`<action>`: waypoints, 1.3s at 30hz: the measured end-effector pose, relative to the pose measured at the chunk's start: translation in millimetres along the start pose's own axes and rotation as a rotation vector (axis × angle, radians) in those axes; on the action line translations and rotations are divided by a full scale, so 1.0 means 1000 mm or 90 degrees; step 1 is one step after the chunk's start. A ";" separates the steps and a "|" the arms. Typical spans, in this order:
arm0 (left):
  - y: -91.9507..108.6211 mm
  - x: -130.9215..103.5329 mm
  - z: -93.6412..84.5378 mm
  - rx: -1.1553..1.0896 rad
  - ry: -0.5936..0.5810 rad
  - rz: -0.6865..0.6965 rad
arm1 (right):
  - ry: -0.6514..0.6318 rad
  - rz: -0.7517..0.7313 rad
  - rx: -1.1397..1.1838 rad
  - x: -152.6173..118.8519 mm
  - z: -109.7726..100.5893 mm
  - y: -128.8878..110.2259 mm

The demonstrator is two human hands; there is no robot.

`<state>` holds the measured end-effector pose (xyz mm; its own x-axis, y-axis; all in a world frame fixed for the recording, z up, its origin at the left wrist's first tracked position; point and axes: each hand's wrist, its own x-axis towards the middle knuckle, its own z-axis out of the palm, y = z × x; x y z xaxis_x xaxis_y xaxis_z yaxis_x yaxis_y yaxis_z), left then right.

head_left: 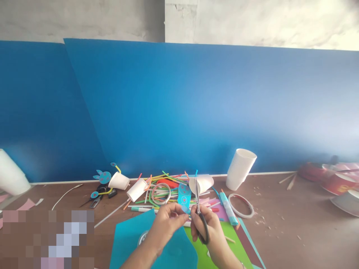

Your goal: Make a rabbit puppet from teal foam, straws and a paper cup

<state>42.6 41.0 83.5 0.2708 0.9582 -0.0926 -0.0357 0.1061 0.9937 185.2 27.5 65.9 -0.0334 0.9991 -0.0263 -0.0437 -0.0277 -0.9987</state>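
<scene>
Left hand [171, 219]: thumb and fingers pinching small blue paper piece [186, 210]. Right hand [211, 222]: fingers wrapped around black-handled scissors [207, 233], blades pointing away. Blue sheet [127, 239], beneath the left fingers. Green sheet [238, 248], beneath the right. Coloured straws [174, 193], just beyond the fingers. White cup stack [240, 170], farther, right of the fingers.
</scene>
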 end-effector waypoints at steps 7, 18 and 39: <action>0.009 -0.003 0.002 -0.040 -0.017 -0.001 | -0.049 -0.004 -0.003 -0.003 0.004 -0.003; 0.005 -0.003 0.003 -0.037 -0.013 0.005 | -0.049 0.018 -0.006 -0.001 0.000 -0.002; 0.004 -0.010 0.016 -0.309 0.019 -0.038 | -0.224 -0.090 -0.002 -0.012 0.013 0.005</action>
<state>55.3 27.7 89.2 0.2587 0.9531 -0.1573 -0.4672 0.2660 0.8432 172.6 14.5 61.6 -0.3682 0.9209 0.1276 -0.0700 0.1094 -0.9915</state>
